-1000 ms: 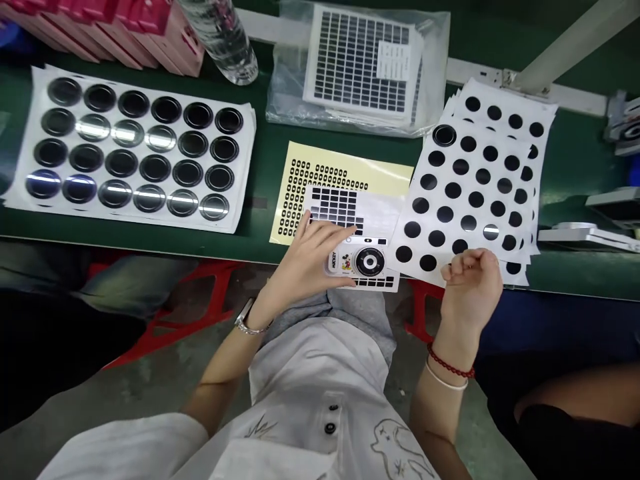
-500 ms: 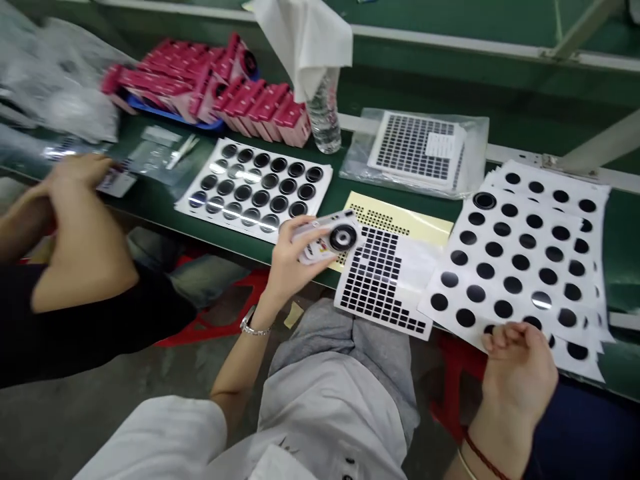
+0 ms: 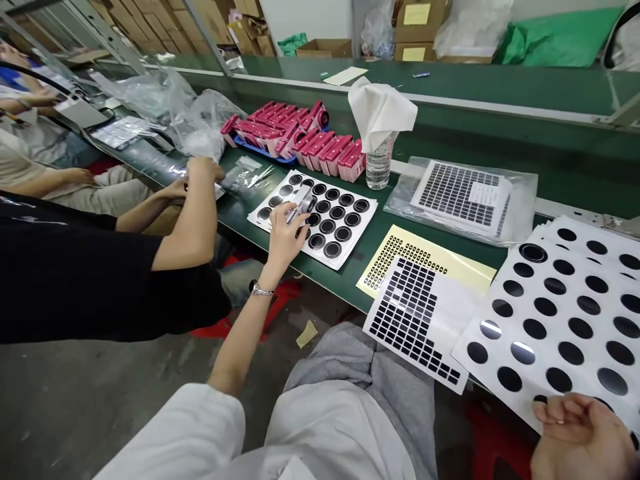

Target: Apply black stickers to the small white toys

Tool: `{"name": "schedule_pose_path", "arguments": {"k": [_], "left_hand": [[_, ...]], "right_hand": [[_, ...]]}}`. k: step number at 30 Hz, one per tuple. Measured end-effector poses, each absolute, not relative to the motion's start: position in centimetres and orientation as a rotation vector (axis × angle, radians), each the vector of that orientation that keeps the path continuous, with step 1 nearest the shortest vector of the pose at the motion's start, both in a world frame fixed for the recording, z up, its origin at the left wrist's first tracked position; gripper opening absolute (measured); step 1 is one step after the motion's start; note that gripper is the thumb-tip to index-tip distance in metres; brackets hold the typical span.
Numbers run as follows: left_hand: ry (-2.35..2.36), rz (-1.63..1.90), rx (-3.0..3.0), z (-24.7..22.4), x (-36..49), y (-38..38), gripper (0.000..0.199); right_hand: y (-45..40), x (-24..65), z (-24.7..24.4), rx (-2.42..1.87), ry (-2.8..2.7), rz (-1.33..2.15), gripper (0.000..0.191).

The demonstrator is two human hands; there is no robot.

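My left hand [image 3: 286,237] grips a small white camera [image 3: 302,200], tilted above a sheet of black ring-marked round stickers [image 3: 345,217]. The camera hides part of that sheet. At the lower right, my right hand [image 3: 583,433] is closed with curled fingers by the front edge of the sheets of plain black round stickers [image 3: 543,307]; what it holds, if anything, is hidden. Between my hands lies a sheet of small black rectangular stickers [image 3: 407,320], partly peeled. It overlaps a yellow sticker sheet [image 3: 455,257].
Pink cameras [image 3: 285,130] fill a blue tray [image 3: 265,151] and spill beside it. A clear bottle [image 3: 379,167] with a white cloth on top stands behind. Bagged sticker sheets [image 3: 460,193] lie at the back. A co-worker's arm [image 3: 197,220] works at left.
My view has swung left and up. My left hand has carried the camera leftward, from near the yellow sheet to above the ring-marked stickers, turning it. My right hand stays by the right sheets.
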State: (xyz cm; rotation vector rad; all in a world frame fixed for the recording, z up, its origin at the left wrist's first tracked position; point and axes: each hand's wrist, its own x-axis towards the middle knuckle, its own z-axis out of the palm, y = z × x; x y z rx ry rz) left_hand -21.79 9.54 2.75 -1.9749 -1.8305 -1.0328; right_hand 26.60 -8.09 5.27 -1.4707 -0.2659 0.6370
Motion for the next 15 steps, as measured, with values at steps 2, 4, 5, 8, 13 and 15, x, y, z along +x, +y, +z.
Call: {"name": "schedule_pose_path", "arguments": {"k": [2, 4, 5, 8, 13, 15], "left_hand": [[-1.801, -1.045, -1.993, 2.9, -19.7, 8.8, 0.023], [-1.751, -1.089, -2.011, 3.1, -17.8, 8.3, 0.022], [-1.728, -1.115, -2.013, 3.2, -17.3, 8.3, 0.023], [-1.728, -1.173, -1.925, 2.5, -18.5, 9.9, 0.038], [-1.901, -1.318, -1.926, 1.4, -24.7, 12.8, 0.077], [-1.881, -1.344, -1.950, 2.2, -25.4, 12.4, 0.078]], "right_hand": [[-7.8, 26.1, 5.3, -1.488, -0.262, 0.612, 0.007], [-7.4, 25.8, 5.5, -1.494, -0.294, 0.596, 0.010], [-7.2, 25.8, 5.7, -1.492, -0.318, 0.589, 0.013], [-7.0, 26.4, 6.5, -1.491, -0.398, 0.556, 0.017], [-8.4, 29.1, 6.8, -1.535, -0.403, 0.418, 0.014], [-8.9, 31.2, 6.3, -1.563, -0.404, 0.348, 0.013]]}}
